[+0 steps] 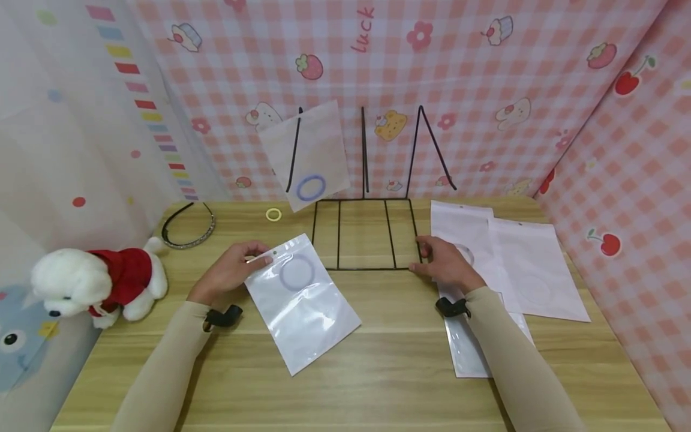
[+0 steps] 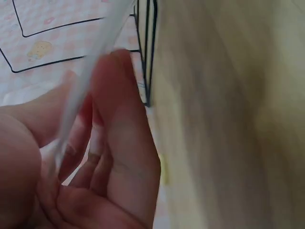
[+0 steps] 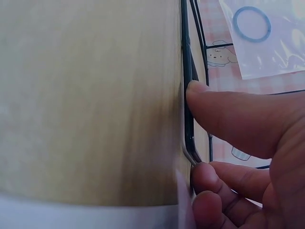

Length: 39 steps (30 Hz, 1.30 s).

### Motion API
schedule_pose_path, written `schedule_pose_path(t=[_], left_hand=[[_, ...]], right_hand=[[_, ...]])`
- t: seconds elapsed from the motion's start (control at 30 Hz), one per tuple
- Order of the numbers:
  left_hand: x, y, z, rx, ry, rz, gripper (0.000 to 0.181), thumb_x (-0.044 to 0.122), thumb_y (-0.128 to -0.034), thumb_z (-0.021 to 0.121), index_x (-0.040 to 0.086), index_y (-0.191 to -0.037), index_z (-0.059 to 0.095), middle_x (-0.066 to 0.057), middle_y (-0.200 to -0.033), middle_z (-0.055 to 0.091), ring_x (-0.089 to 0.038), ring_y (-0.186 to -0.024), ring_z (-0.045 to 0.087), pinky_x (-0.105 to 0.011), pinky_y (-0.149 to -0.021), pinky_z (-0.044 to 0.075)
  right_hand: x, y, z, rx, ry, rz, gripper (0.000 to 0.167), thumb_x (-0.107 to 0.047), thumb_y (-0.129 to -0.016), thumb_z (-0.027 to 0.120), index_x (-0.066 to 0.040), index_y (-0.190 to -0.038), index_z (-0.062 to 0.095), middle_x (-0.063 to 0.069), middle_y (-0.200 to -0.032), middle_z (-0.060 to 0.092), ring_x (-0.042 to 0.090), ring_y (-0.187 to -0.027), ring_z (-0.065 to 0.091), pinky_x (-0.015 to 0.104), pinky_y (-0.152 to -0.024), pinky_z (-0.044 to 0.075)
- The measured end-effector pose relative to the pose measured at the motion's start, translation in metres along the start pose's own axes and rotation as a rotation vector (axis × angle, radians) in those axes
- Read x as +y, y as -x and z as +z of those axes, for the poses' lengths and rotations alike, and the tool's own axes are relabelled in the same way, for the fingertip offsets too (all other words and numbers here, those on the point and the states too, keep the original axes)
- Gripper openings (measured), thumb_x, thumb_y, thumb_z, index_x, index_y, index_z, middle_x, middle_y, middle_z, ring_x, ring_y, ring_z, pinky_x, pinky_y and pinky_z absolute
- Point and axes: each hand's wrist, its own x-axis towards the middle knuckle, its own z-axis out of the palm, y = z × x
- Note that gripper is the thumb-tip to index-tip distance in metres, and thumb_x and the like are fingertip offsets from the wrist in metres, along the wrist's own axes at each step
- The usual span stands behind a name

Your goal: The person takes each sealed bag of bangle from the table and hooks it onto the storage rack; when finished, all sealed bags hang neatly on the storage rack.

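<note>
My left hand pinches the top left corner of a white pouch with a faint purple ring inside, tilted above the table. In the left wrist view the pouch shows edge-on between thumb and fingers. With thumb and fingers my right hand grips the front right corner of a black wire rack; the right wrist view shows the thumb on the rack's wire. Another pouch with a blue ring hangs on the rack's left prong.
Several white pouches lie overlapping at the right, partly beneath the right forearm. A yellow ring and a headband lie at the back left. A white plush dog in red sits at the left edge.
</note>
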Motion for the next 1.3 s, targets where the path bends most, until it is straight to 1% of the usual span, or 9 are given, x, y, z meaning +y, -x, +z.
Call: schedule_pose_path(t=[0.2,0.33,0.4,0.53,0.6,0.7,0.83,1.0,1.3], left_hand=[[0.012,0.006,-0.007,-0.068,0.029,-0.001,0.041,0.028,-0.0996,0.076,0.006,-0.133,0.067,-0.017,-0.133,0.069,-0.023,-0.110,0.066,-0.027,-0.085,0.056],[0.018,0.008,-0.010,-0.067,0.012,0.022,0.045,0.027,-0.0969,0.079,0.008,-0.136,0.067,-0.014,-0.132,0.070,-0.021,-0.114,0.064,-0.025,-0.088,0.055],[0.020,0.008,-0.012,-0.043,0.017,0.025,0.044,0.028,-0.0975,0.079,0.009,-0.136,0.068,-0.013,-0.131,0.071,-0.019,-0.113,0.064,-0.025,-0.089,0.054],[0.026,0.010,-0.014,0.028,0.060,0.011,0.044,0.029,-0.0985,0.077,0.007,-0.136,0.069,-0.011,-0.125,0.073,-0.013,-0.102,0.068,-0.025,-0.084,0.056],[0.029,0.011,-0.014,0.065,0.077,0.000,0.043,0.031,-0.0980,0.078,0.007,-0.133,0.070,-0.010,-0.119,0.074,-0.011,-0.096,0.068,-0.025,-0.082,0.056],[0.035,0.012,-0.016,0.114,0.081,0.008,0.041,0.036,-0.0970,0.079,0.009,-0.127,0.074,-0.006,-0.115,0.075,-0.009,-0.093,0.068,-0.026,-0.080,0.056],[0.047,0.014,-0.019,0.167,0.073,0.053,0.038,0.039,-0.0963,0.079,0.011,-0.121,0.076,-0.004,-0.108,0.076,-0.011,-0.086,0.070,-0.027,-0.074,0.058],[0.062,0.016,-0.024,0.237,0.075,0.119,0.034,0.033,-0.0962,0.080,0.007,-0.118,0.077,0.003,-0.097,0.077,-0.009,-0.076,0.071,-0.027,-0.067,0.059],[0.094,0.025,-0.033,0.308,0.064,0.190,0.028,0.024,-0.0951,0.082,0.003,-0.113,0.077,0.011,-0.091,0.075,-0.007,-0.071,0.068,-0.024,-0.062,0.057]], right_hand=[[0.000,-0.001,0.001,-0.003,0.006,0.013,0.074,-0.027,-0.097,0.079,0.002,-0.156,0.045,0.012,-0.116,0.057,0.026,-0.100,0.051,0.044,-0.091,0.042],[0.000,-0.001,0.002,-0.001,-0.001,0.010,0.074,-0.026,-0.096,0.079,0.002,-0.156,0.045,0.013,-0.116,0.057,0.027,-0.102,0.052,0.045,-0.093,0.043],[-0.001,0.000,0.002,-0.002,-0.006,0.009,0.074,-0.026,-0.096,0.079,0.002,-0.155,0.045,0.013,-0.116,0.057,0.027,-0.102,0.051,0.045,-0.093,0.043],[-0.002,0.000,0.003,-0.006,-0.008,0.003,0.074,-0.026,-0.096,0.079,0.004,-0.155,0.045,0.014,-0.115,0.057,0.028,-0.101,0.051,0.045,-0.093,0.043],[-0.003,0.001,0.003,-0.006,-0.005,-0.002,0.074,-0.026,-0.096,0.079,0.004,-0.155,0.045,0.014,-0.115,0.057,0.028,-0.101,0.051,0.046,-0.093,0.043],[-0.003,0.001,0.002,-0.001,-0.008,0.000,0.074,-0.026,-0.096,0.080,0.004,-0.154,0.046,0.014,-0.115,0.057,0.028,-0.101,0.051,0.046,-0.093,0.043],[-0.002,0.001,0.002,-0.001,-0.003,0.003,0.073,-0.025,-0.096,0.080,0.003,-0.154,0.046,0.014,-0.115,0.057,0.028,-0.102,0.052,0.046,-0.094,0.043],[-0.002,0.000,0.002,-0.005,0.007,0.011,0.073,-0.026,-0.097,0.079,0.002,-0.155,0.046,0.013,-0.115,0.057,0.028,-0.102,0.052,0.045,-0.093,0.043],[-0.002,0.000,0.001,0.000,0.011,0.016,0.074,-0.026,-0.096,0.079,0.002,-0.156,0.045,0.013,-0.115,0.057,0.028,-0.102,0.052,0.045,-0.093,0.043]])
